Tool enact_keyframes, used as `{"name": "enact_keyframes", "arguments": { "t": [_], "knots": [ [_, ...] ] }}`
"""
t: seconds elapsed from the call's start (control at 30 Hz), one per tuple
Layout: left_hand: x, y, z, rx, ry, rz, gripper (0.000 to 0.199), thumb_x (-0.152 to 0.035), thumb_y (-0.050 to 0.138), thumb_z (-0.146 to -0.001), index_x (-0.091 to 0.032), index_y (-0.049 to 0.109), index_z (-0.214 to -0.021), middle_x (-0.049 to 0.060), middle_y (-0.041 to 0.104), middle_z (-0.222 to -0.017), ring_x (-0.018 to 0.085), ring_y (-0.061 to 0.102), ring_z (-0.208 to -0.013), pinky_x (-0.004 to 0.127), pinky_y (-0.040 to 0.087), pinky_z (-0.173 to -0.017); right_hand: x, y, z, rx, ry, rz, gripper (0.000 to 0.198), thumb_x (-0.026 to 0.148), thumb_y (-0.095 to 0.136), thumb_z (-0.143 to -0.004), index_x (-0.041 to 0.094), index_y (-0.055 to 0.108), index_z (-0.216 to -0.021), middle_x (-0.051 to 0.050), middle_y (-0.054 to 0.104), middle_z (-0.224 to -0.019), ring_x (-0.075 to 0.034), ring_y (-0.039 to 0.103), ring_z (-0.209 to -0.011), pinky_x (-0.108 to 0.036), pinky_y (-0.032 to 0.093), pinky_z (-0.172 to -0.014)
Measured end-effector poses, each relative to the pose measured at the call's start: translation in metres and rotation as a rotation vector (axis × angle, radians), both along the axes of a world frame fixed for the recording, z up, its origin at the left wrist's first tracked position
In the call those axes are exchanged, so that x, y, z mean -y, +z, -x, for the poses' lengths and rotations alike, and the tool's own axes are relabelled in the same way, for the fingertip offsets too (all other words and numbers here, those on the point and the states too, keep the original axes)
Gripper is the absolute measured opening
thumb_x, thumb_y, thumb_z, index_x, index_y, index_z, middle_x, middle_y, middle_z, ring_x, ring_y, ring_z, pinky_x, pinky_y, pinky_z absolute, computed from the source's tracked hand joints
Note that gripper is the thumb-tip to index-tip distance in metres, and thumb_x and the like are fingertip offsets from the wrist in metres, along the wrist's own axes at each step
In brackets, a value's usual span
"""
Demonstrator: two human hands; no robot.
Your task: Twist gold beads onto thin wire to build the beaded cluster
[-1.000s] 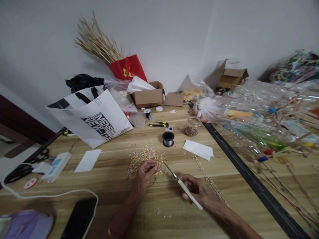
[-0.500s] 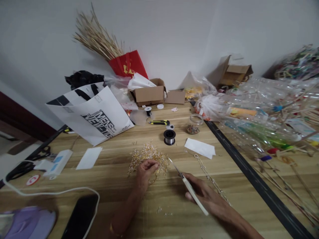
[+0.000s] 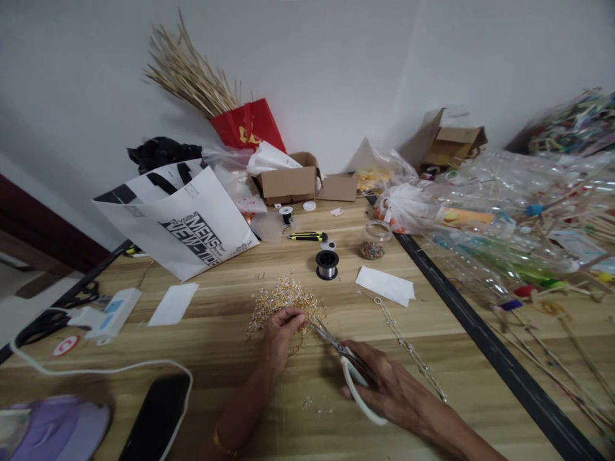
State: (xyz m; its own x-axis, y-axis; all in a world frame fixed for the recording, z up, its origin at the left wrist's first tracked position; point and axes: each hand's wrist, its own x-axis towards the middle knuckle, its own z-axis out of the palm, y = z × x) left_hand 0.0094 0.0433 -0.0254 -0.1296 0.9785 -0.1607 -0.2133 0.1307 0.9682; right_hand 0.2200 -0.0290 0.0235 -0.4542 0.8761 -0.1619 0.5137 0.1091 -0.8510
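Note:
In my right hand (image 3: 379, 381) is a pair of white-handled scissors (image 3: 355, 378), its blades pointing up and left at the fingertips of my left hand (image 3: 283, 330). My left thumb and index finger are pinched together over the near edge of a pile of gold and clear beads (image 3: 283, 294). The pinched piece is too small to make out, though it seems joined to the beaded strand under the hand. A beaded chain (image 3: 408, 346) lies to the right of my right hand. A few small clear bits (image 3: 323, 412) rest on the table nearer to me.
Beyond the beads stand a wire spool (image 3: 327, 264), a yellow-black box cutter (image 3: 307, 237) and a glass jar of beads (image 3: 373, 246). White paper (image 3: 385, 285) lies on the right. A phone (image 3: 156, 416) with a white cable and a power strip (image 3: 114, 315) occupy the left.
The scissors have turned and moved left, bringing their blades up to my left fingertips. My left hand stays nearly still in its pinch.

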Motion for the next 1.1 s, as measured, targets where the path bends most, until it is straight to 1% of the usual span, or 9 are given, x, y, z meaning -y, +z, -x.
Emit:
{"name": "enact_keyframes", "arguments": {
  "t": [0.1,0.17,0.3,0.43,0.53,0.77,0.9,1.1],
  "knots": [
    [0.0,0.001,-0.001,0.086,0.022,0.047,0.017,-0.019,0.077,-0.05,-0.013,0.068,-0.063,0.0,0.065,-0.057,0.011,0.059,-0.056,0.021,0.047,-0.059,-0.002,0.005,0.002,0.023,0.03,-0.026,0.025,0.027,0.059,-0.077,0.019,0.056,-0.1,-0.001,0.06,-0.084,-0.014,0.054,-0.071,-0.023,0.042,-0.064],
    [0.0,0.001,-0.002,0.143,0.03,0.066,0.019,-0.019,0.078,-0.048,-0.013,0.067,-0.063,0.0,0.065,-0.058,0.011,0.059,-0.055,0.021,0.047,-0.058,-0.004,0.006,0.005,0.037,0.037,-0.043,0.023,0.027,0.059,-0.077,0.019,0.056,-0.099,-0.001,0.06,-0.083,-0.014,0.054,-0.071,-0.023,0.041,-0.064],
    [0.0,0.001,-0.003,0.184,0.025,0.045,0.019,-0.018,0.078,-0.05,-0.013,0.066,-0.063,0.0,0.065,-0.058,0.01,0.059,-0.055,0.02,0.046,-0.055,-0.006,0.003,0.01,0.072,0.043,-0.062,0.028,0.029,0.058,-0.079,0.02,0.054,-0.104,-0.002,0.061,-0.085,-0.016,0.056,-0.073,-0.025,0.042,-0.066],
    [0.003,0.005,-0.005,0.225,0.014,0.047,0.02,-0.018,0.078,-0.05,-0.013,0.064,-0.063,0.001,0.066,-0.06,0.011,0.06,-0.058,0.02,0.047,-0.057,-0.008,0.0,0.015,0.082,0.04,-0.109,0.033,0.029,0.057,-0.08,0.021,0.05,-0.112,-0.005,0.061,-0.095,-0.018,0.058,-0.083,-0.028,0.044,-0.073],
    [0.005,0.007,-0.007,0.263,-0.003,0.054,0.02,-0.018,0.078,-0.051,-0.013,0.064,-0.064,0.002,0.067,-0.064,0.012,0.061,-0.06,0.022,0.048,-0.059,-0.009,-0.001,0.019,0.093,0.04,-0.13,0.038,0.028,0.055,-0.082,0.021,0.046,-0.118,-0.006,0.06,-0.099,-0.019,0.059,-0.086,-0.03,0.045,-0.076],
    [0.007,0.004,-0.009,0.241,-0.003,0.064,0.019,-0.018,0.076,-0.051,-0.013,0.064,-0.065,0.002,0.067,-0.064,0.013,0.062,-0.062,0.022,0.048,-0.06,-0.012,-0.011,0.022,0.168,0.061,-0.194,0.048,0.022,0.052,-0.083,0.021,0.037,-0.128,-0.01,0.056,-0.11,-0.02,0.06,-0.088,-0.031,0.045,-0.077],
    [0.008,0.003,-0.009,0.253,-0.02,0.067,0.017,-0.016,0.075,-0.051,-0.013,0.064,-0.063,0.002,0.067,-0.062,0.011,0.06,-0.058,0.022,0.048,-0.06,-0.013,-0.015,0.022,0.168,0.053,-0.217,0.046,0.02,0.051,-0.084,0.02,0.037,-0.128,-0.011,0.056,-0.111,-0.02,0.06,-0.088,-0.031,0.045,-0.076],
    [0.008,-0.003,-0.01,0.216,-0.054,0.045,0.013,-0.016,0.073,-0.055,-0.013,0.065,-0.064,0.001,0.066,-0.061,0.01,0.059,-0.058,0.02,0.046,-0.059,-0.013,-0.011,0.024,0.216,0.039,-0.233,0.046,0.016,0.051,-0.083,0.019,0.038,-0.127,-0.012,0.056,-0.111,-0.021,0.06,-0.09,-0.031,0.045,-0.077]
  ]
}}
